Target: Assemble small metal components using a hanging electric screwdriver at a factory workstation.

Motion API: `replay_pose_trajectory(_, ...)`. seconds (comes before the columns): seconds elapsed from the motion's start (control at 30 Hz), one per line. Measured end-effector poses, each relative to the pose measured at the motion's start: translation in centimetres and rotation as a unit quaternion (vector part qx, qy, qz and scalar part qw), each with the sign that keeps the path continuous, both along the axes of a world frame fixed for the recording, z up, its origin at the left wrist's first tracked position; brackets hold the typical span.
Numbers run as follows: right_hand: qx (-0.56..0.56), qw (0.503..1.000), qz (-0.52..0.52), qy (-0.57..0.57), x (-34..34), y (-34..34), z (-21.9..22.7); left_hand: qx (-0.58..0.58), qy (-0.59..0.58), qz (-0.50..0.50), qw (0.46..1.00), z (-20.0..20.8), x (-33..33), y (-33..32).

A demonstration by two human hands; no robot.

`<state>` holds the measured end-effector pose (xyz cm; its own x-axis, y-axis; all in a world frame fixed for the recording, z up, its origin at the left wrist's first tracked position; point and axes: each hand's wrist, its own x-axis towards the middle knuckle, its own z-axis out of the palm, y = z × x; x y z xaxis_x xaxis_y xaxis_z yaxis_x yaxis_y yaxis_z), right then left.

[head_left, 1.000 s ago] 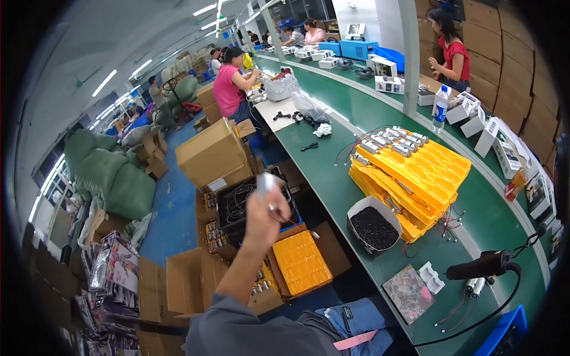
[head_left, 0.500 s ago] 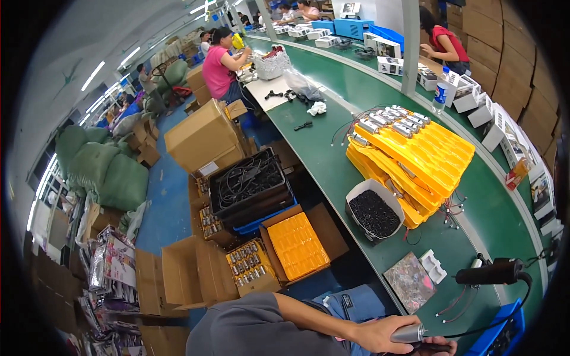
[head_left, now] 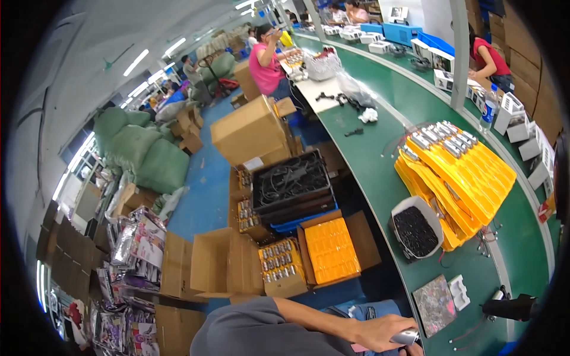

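Note:
My left hand (head_left: 383, 332) reaches in from the lower edge below a dark grey sleeve. Its fingers are wrapped round a silver metal cylinder (head_left: 406, 337), which looks like a small motor. This is just off the near edge of the green workbench (head_left: 380, 196), beside a stained square plate (head_left: 438, 305). Of my right hand (head_left: 413, 350) only a little shows at the bottom rim, just under the cylinder; its fingers and anything in them are cut off.
On the bench are a white notched block (head_left: 459, 293), a black-handled tool (head_left: 509, 308), a tub of small black parts (head_left: 417, 230) and stacked yellow trays (head_left: 457, 184) with silver cylinders on top. Open cartons (head_left: 214, 261) and a black crate (head_left: 291, 184) stand left of it. Co-workers sit farther off.
The view has swung left, so the surroundings sit farther right. My left hand still grips the cylinder. Less of my right hand shows. The co-worker in pink has raised an arm.

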<state>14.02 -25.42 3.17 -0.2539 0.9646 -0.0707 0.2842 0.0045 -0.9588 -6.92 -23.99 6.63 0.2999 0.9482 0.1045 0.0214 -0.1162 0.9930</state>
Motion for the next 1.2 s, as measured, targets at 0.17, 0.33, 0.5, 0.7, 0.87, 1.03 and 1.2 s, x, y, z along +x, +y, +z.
replay_pose_trajectory(0.17, -0.176, 0.965, 0.028, 0.193, -2.0, 2.4, 0.3, 0.12, 0.141, 0.05, 0.981, -0.6, 0.2, -1.6)
replay_pose_trajectory(0.33, -0.288, 0.92, 0.084, 0.25, -0.5, 1.8, -5.0, 0.133, 0.195, 0.004, 0.972, -0.9, 0.1, -1.9)
replay_pose_trajectory(0.5, -0.308, 0.923, 0.094, 0.21, 0.1, 2.7, -4.9, 0.113, 0.192, 0.041, 0.974, -0.4, 0.4, -1.8)
replay_pose_trajectory(0.7, -0.114, 0.969, -0.044, 0.214, -0.9, 2.5, -3.8, -0.191, 0.169, 0.004, 0.967, 1.0, 0.0, -1.6)
replay_pose_trajectory(0.87, -0.071, 0.985, -0.031, 0.152, -1.3, 2.1, -3.8, -0.19, 0.131, -0.023, 0.973, -0.6, 0.5, -1.2)
replay_pose_trajectory(1.03, -0.014, 0.997, -0.033, 0.067, -2.6, 1.7, -1.1, -0.126, 0.002, -0.026, 0.992, -4.1, 1.4, -1.4)
replay_pose_trajectory(1.2, -0.097, 0.99, -0.065, 0.085, 1.1, 0.6, -5.3, -0.075, 0.026, -0.074, 0.994, -4.9, 1.5, -0.8)
